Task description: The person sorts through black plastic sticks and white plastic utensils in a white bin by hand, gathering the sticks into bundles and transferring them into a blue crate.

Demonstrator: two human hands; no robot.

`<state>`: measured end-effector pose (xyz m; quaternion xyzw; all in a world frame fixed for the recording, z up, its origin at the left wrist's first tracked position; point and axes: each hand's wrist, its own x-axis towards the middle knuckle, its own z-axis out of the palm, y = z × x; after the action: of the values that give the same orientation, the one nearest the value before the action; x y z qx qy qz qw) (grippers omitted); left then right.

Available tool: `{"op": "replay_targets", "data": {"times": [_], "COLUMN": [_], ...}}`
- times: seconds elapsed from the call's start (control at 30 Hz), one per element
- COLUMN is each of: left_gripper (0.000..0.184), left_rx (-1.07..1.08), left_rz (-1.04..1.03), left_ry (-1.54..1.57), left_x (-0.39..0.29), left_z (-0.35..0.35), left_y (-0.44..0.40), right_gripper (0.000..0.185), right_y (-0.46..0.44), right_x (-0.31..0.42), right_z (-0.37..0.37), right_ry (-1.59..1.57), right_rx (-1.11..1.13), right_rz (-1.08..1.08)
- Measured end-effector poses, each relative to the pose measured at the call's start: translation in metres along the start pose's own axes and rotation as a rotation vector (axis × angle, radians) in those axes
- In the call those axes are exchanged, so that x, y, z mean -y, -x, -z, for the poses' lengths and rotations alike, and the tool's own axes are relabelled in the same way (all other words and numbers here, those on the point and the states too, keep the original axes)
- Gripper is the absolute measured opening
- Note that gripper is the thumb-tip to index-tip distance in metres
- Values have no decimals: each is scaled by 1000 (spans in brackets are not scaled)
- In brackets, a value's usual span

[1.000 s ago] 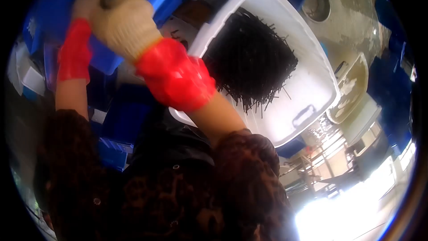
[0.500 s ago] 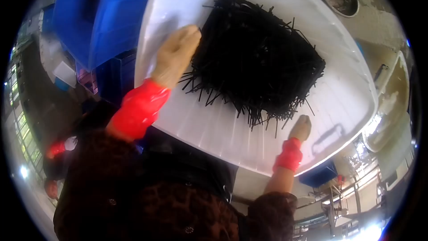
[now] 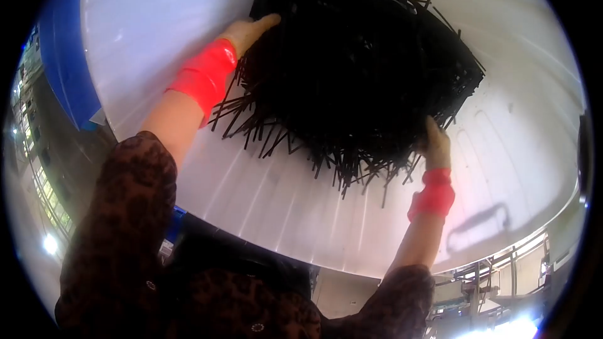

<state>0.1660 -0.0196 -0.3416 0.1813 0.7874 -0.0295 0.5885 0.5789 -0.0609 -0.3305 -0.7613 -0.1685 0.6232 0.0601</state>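
Black sticks point(image 3: 352, 75) lie heaped in the white tub point(image 3: 301, 213), the pile cut off above and its middle too dark to make out. Left hand point(image 3: 254, 32) and right hand point(image 3: 435, 145) touch opposite sides, fingers partly hidden; whether they grip, I cannot tell. A blue bin point(image 3: 66, 56) shows partly beyond the tub's left rim.

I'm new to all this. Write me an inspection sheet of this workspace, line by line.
Surface: white tub, ribbed inside; what it stands on is hidden.
Things in use: black sticks, heaped in the tub.
Clutter: stick ends poke out unevenly around the heap.
Hands: left hand and right hand, gloved, at opposite sides of the heap; grip unclear, fingers partly hidden.
Cables: nothing seen.
Surroundings: blue bin left of the tub; metal frames beyond, lower right.
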Motion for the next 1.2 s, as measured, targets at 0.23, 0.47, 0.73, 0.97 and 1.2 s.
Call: {"op": "replay_targets", "data": {"times": [0.23,0.47,0.73,0.97,1.2], "left_gripper": [58,48,57,61,65], "left_rx": [42,-578,-155,-21,-477], "left_rz": [-214,-321,-153,-30,-243], "left_ry": [-162,118,-143,243,-7], "left_x": [9,5,-1,-20,35], "left_z": [-32,-35,-8,-14,-35], "left_y": [19,-3,-8,5,-31], "right_gripper": [48,48,59,37,51], "right_y": [39,38,-20,-22,30], "right_x": [21,34,-18,36,67], "right_z": [-82,-84,-53,-83,-120], "right_ry": [345,917,-82,85,313], "right_rx": [247,50,-179,111,83], "right_rz": [18,243,235,142,182]}}
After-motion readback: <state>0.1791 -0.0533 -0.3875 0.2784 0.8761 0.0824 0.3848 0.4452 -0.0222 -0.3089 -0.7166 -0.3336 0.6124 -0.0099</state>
